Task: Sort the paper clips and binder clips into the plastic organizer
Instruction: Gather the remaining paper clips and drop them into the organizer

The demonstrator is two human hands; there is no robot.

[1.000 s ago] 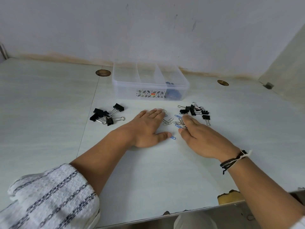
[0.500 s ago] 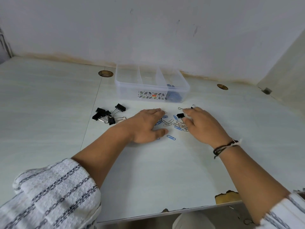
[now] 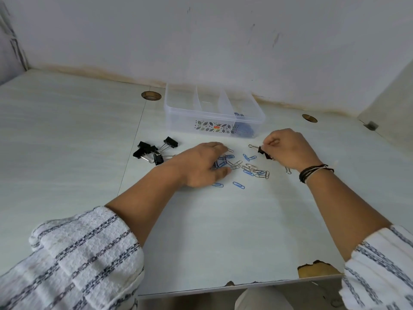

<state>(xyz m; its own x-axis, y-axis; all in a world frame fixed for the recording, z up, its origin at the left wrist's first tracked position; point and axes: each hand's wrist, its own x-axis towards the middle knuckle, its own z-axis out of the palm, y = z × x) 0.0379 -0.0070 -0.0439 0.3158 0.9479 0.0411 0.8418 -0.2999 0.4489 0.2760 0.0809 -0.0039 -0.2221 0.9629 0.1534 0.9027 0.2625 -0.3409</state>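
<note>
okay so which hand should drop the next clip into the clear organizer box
Right. The right hand already grips black binder clips and sits nearer the clear plastic organizer; the left hand lies on loose paper clips.

Right hand [image 3: 288, 149] is curled around black binder clips [image 3: 263, 152], one wire handle seen sticking out left. Left hand [image 3: 201, 166] is laid palm-down on table [image 3: 67, 142], fingers over scattered blue and silver paper clips [image 3: 248, 167]. A pile of black binder clips [image 3: 154, 151] is seen left of the left hand. Clear plastic organizer [image 3: 212, 113] is placed beyond, blue items seen in its right compartment. Dark wristbands [image 3: 312, 172] are worn on the right wrist.
</note>
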